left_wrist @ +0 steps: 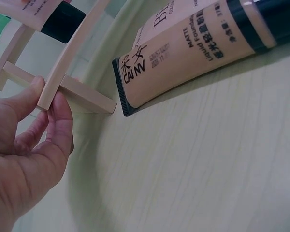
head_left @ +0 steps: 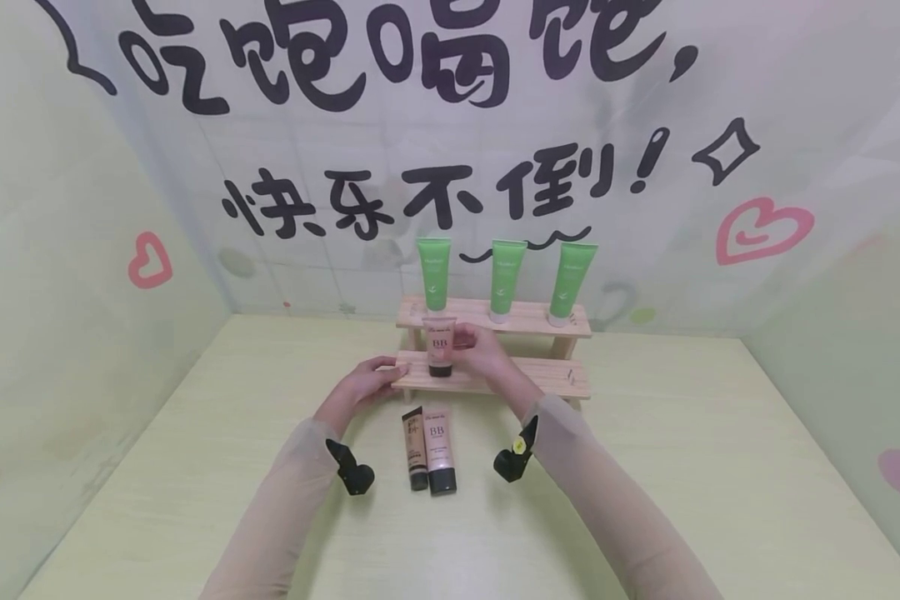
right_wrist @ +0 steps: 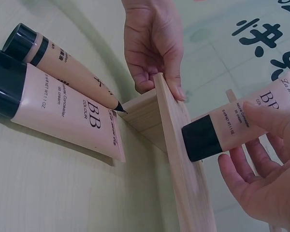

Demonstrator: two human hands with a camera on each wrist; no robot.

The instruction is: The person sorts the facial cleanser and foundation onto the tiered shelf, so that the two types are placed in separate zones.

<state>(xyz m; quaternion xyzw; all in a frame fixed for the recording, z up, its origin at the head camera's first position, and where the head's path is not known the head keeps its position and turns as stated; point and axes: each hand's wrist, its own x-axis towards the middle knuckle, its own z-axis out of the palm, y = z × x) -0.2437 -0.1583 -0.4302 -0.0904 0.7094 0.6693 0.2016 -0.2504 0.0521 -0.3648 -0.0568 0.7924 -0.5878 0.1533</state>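
A pink BB cream tube (head_left: 440, 333) stands cap down near the left end of the lower step of a two-tier wooden display stand (head_left: 521, 377). My right hand (head_left: 483, 350) holds it from the right side, thumb over its front in the right wrist view. At the step's left end, my left hand (left_wrist: 34, 140) pinches the board's edge between thumb and fingers. In front of the stand, a second pink BB cream tube (head_left: 437, 437) lies on the table beside a tan liquid foundation tube (left_wrist: 183, 55), both with black caps toward me.
Three green tubes stand on white caps along the upper step: left (head_left: 435, 275), middle (head_left: 507, 279) and right (head_left: 572, 279). Behind the stand rises a white backdrop (head_left: 390, 275) with black lettering. Side panels flank the pale wood-grain table (head_left: 675, 467).
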